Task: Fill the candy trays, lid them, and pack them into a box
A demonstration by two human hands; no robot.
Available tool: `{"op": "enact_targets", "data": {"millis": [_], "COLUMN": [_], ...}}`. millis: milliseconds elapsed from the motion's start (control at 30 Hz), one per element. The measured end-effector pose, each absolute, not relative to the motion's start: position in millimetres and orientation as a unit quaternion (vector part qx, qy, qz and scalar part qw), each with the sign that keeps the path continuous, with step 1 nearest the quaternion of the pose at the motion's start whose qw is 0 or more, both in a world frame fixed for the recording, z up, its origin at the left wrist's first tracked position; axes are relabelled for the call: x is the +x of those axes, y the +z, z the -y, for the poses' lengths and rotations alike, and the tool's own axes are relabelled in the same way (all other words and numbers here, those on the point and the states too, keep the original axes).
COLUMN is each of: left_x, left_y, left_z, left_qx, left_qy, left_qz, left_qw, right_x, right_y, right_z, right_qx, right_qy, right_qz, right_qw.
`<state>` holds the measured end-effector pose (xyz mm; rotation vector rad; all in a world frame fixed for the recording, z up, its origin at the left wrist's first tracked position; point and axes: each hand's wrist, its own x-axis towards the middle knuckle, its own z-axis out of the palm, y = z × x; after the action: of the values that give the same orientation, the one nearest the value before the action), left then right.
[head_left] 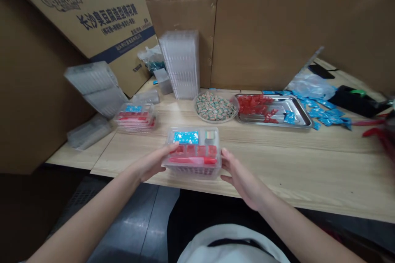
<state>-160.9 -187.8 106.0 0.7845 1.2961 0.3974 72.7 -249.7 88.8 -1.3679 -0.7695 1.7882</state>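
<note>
A stack of transparent plastic trays sits near the table's front edge, between my two hands. The top tray holds a blue dotted packet, a small pale square piece, a row of red pieces and a red pen-like stick. My left hand grips the stack's left side, its thumb over the rim. Against the right side press the fingers of my right hand. The undersides of both hands are hidden.
Behind stand a round bowl of small wrapped pieces and a metal tray with red packets. Blue packets lie to the right. At left are a filled tray stack, empty plastic trays and a large carton.
</note>
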Motion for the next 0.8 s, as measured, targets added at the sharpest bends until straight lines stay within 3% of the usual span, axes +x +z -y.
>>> {"op": "enact_targets", "data": {"millis": [567, 800], "left_x": [-170, -197], "left_y": [100, 120], "left_z": [222, 218], "left_qx": [0.314, 0.312], "left_qy": [0.172, 0.243], "left_qz": [-0.529, -0.535], "left_qw": [0.769, 0.746], "right_x": [64, 32], "right_y": [61, 92], "right_z": [241, 215], "right_qx": [-0.534, -0.517], "right_qy": [0.758, 0.763], "right_qz": [0.176, 0.231], "right_qw": [0.331, 0.31]}}
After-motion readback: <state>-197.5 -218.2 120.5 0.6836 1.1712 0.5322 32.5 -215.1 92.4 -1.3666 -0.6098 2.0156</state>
